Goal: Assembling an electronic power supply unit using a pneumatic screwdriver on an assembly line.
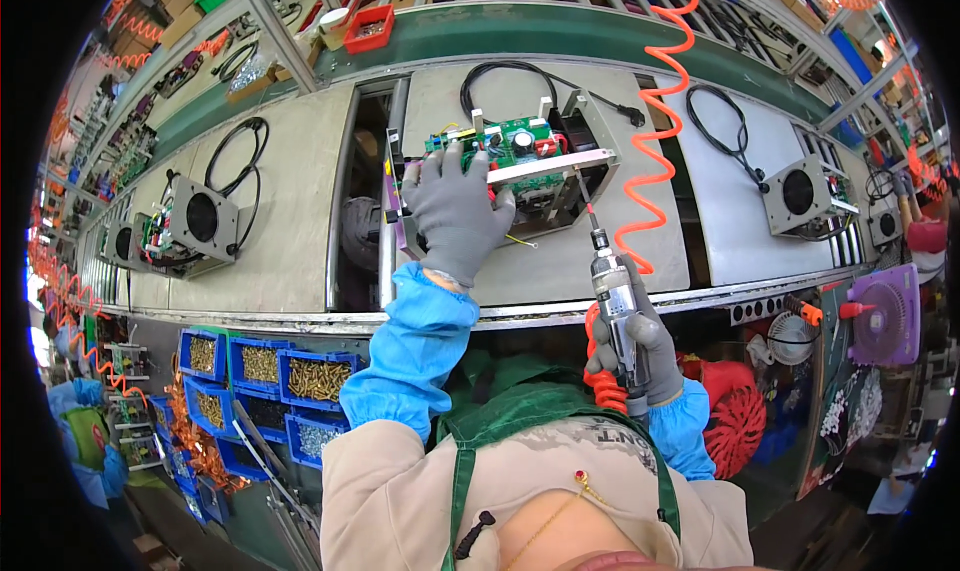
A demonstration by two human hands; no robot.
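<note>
The open-chassis circuit-board unit (521,139) lies at 11 o'clock from the right hand (655,349), which is closed around an inline power screwdriver (617,296). The left hand (460,216), nearer the unit, rests open, fingers spread over its 9 o'clock end. The pale rail (555,167) runs roughly 9 to 3 o'clock; the driver bit (587,197), pointing between 11 and 12, meets its 3 o'clock end crosswise. Tip contact cannot be confirmed.
</note>
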